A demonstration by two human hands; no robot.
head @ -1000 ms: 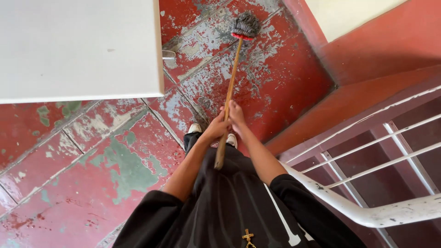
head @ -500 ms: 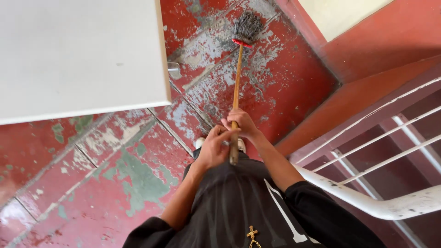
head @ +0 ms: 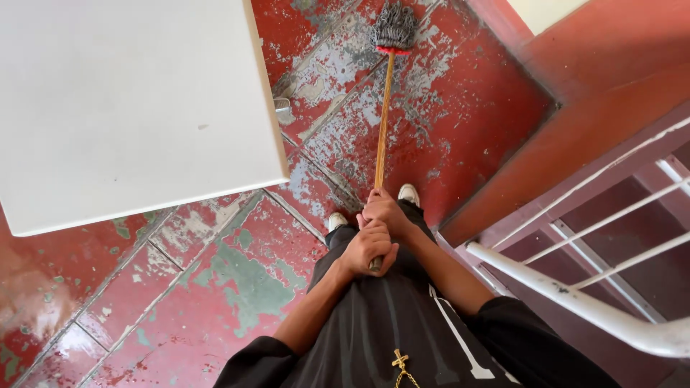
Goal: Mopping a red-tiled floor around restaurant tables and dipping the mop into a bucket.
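Observation:
A mop with a long wooden handle [head: 382, 129] reaches away from me across a red tiled floor with worn, peeling paint. Its grey stringy head [head: 394, 26], with a red band at the base, rests on the floor near the top of the view. My left hand [head: 368, 249] grips the near end of the handle, closest to my body. My right hand [head: 386, 211] wraps the handle just above it, the two hands touching. Below the hands I see my white shoes [head: 409, 194] and dark clothing.
A white table top [head: 129, 108] fills the upper left, its corner close to the mop handle. A white metal railing [head: 575, 298] runs along the right, with a raised red ledge [head: 575, 144] beyond it. Wet patches shine on the floor at lower left.
The mop head has slid farther away from me, toward the far corner. My hands have stayed on the handle and shifted slightly right with the view.

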